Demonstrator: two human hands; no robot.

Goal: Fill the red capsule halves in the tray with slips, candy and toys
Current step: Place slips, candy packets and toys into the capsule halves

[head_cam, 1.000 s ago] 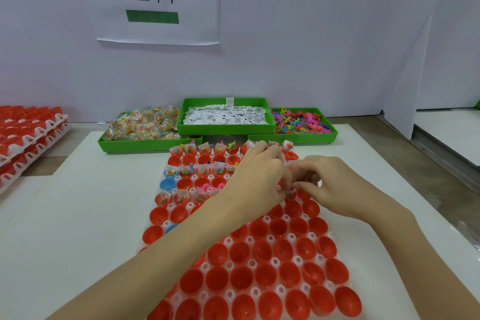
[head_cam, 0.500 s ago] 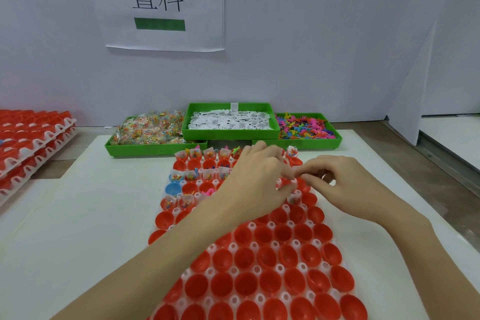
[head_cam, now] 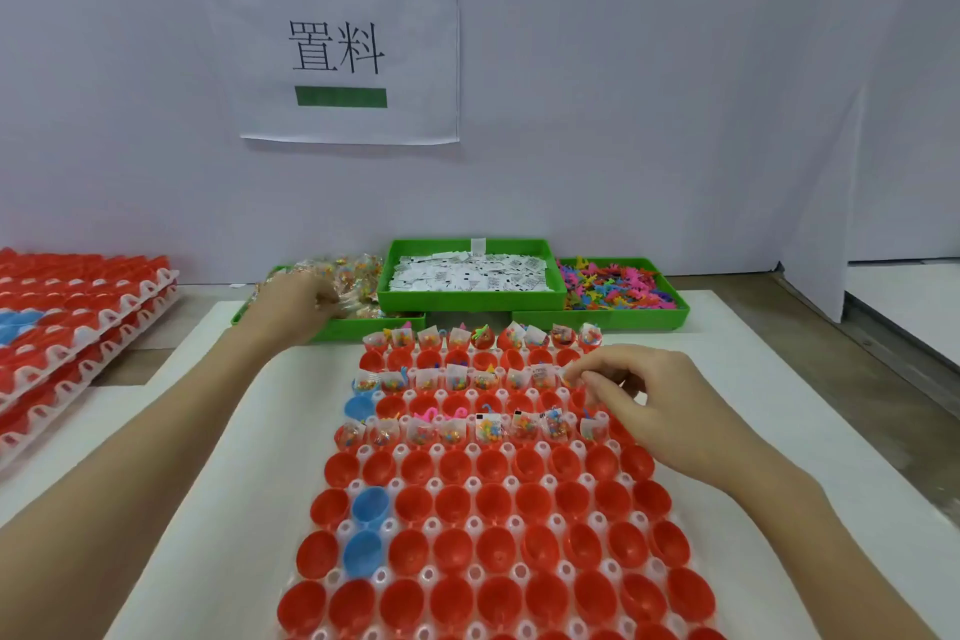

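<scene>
A white plastic tray (head_cam: pixel 470 488) of red plastic capsule halves (head_cam: pixel 493 509) lies on the white table (head_cam: pixel 171 457), running from the near edge toward 3 green plastic bins at the back. The far rows of halves hold small clear candy packets (head_cam: pixel 488 427), white paper slips and bright plastic toys; the nearer rows are bare red cups, with a few blue capsule halves (head_cam: pixel 370 508) among them on the tray's left side. The left hand (head_cam: pixel 291 299) reaches into the left green bin (head_cam: pixel 363 325) of wrapped candy (head_cam: pixel 353 276), fingers curled down among the packets; whether it already grips one is hard to tell. The right hand (head_cam: pixel 639 395) hovers over the tray's right edge, its thumb and forefinger pinched together on something small that I cannot make out. The middle green bin (head_cam: pixel 467 299) is heaped with white paper slips (head_cam: pixel 467 271), and the right green bin (head_cam: pixel 623 317) with small coloured toys (head_cam: pixel 613 286). Stacked trays of red halves (head_cam: pixel 78 317) sit at the far left. A paper sign (head_cam: pixel 343 47) hangs on the wall.
</scene>
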